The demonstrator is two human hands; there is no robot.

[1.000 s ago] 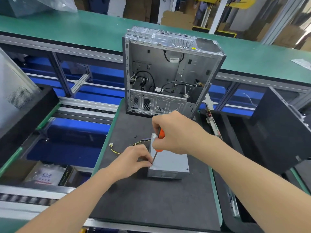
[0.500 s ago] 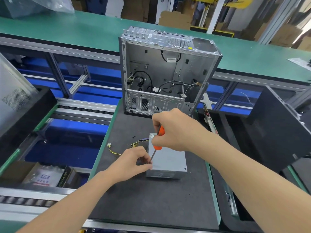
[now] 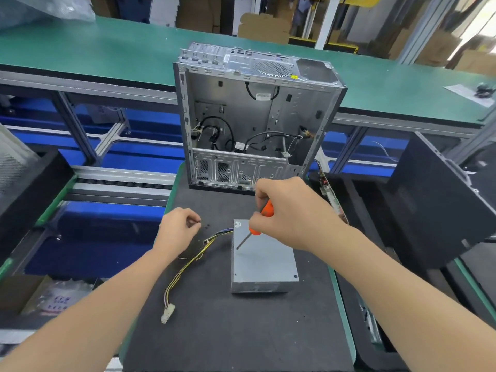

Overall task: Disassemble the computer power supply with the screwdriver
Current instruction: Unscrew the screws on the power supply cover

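Head view — forward, downward, close

Both bare arms reach forward, elbows low. The left hand [image 3: 178,232] hovers with fingers curled, thumb and forefinger tips together; whether they pinch anything is too small to tell. The right hand [image 3: 292,213], knuckles up, grips the screwdriver [image 3: 267,209] by its orange handle.

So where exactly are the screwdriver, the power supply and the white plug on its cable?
screwdriver [image 3: 267,209]: head view, on the orange handle.
power supply [image 3: 264,264]: head view, middle of its grey top plate.
white plug [image 3: 168,316]: head view, on the plug body at the cable's loose end.
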